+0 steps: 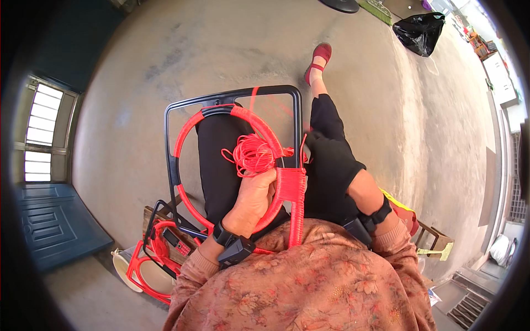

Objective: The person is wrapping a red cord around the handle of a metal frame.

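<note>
A black metal frame (298, 110) with a round ring (181, 135) lies across my lap, apparently part of a folding stool. Red cord wraps most of the ring and a flat band (291, 185) at its right side. My left hand (253, 199) is closed round the ring beside that band, its fingers partly hidden. Just above the thumb sits a loose bundle of red cord (253, 154). My right hand (331, 157), seemingly in a black glove, is at the frame's right side. Its fingers blend into the black trousers and cannot be made out. A smeared red strand crosses the frame's top.
At my left, another red-wrapped frame (132, 270) leans by a pale bucket (122, 265) and wooden seat, with a red-and-black phone (175, 241). A blue panelled door (55, 223) stands far left. A black bag (419, 33) and green broom (376, 10) lie ahead on the right.
</note>
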`<state>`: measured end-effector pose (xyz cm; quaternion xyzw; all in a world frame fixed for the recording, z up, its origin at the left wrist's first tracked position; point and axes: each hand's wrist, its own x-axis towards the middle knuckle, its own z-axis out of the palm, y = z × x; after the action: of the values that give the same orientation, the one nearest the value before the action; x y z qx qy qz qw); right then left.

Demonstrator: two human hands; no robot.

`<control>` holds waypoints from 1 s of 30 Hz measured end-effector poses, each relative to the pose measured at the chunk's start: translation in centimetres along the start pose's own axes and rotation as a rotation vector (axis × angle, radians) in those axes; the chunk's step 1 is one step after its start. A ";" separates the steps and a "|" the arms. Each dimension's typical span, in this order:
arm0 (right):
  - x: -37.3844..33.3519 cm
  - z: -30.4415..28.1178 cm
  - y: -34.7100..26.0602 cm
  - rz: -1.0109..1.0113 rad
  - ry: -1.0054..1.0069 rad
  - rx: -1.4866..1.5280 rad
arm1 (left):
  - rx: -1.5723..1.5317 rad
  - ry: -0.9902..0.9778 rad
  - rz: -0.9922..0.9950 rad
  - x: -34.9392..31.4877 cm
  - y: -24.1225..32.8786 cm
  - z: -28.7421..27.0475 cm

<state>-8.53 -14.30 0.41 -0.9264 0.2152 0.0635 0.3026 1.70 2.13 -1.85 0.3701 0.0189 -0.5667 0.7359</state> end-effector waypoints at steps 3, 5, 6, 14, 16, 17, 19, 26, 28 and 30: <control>0.0 -1.8 -1.8 -0.050 0.431 -0.243 | 0.016 0.037 0.027 -0.1 0.1 -0.1; 0.0 -3.1 -2.1 -0.125 0.749 -0.426 | 0.026 0.011 0.035 -0.6 0.7 1.0; -0.4 -2.8 -1.8 -0.123 0.747 -0.428 | 0.039 -0.015 0.046 -0.7 0.8 1.4; -2.7 -2.3 -1.2 -0.112 0.003 0.741 | 0.035 -0.008 0.027 -0.6 1.0 1.6; -1.0 0.6 0.7 -0.120 0.004 0.876 | 0.029 -0.037 0.016 -0.6 1.1 1.5; -0.6 1.3 0.7 -0.153 0.072 0.742 | 0.057 -0.042 -0.041 -0.6 1.1 1.1; -1.3 0.6 0.5 -0.082 0.141 0.624 | 0.083 -0.046 -0.099 -0.6 1.0 1.0; -6.3 -0.2 5.0 0.151 0.637 1.373 | -0.147 -0.084 -0.055 -1.1 2.0 2.2; -8.4 -0.8 5.3 0.152 0.669 1.401 | -0.162 -0.094 -0.032 -1.1 1.9 2.3; -10.4 -1.3 5.6 0.153 0.734 1.452 | 0.096 -0.155 -0.006 -0.9 1.7 1.8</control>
<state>-20.37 -15.38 0.99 -0.4442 0.3506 -0.3787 0.7324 2.06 1.99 0.75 0.3599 -0.0644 -0.5962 0.7147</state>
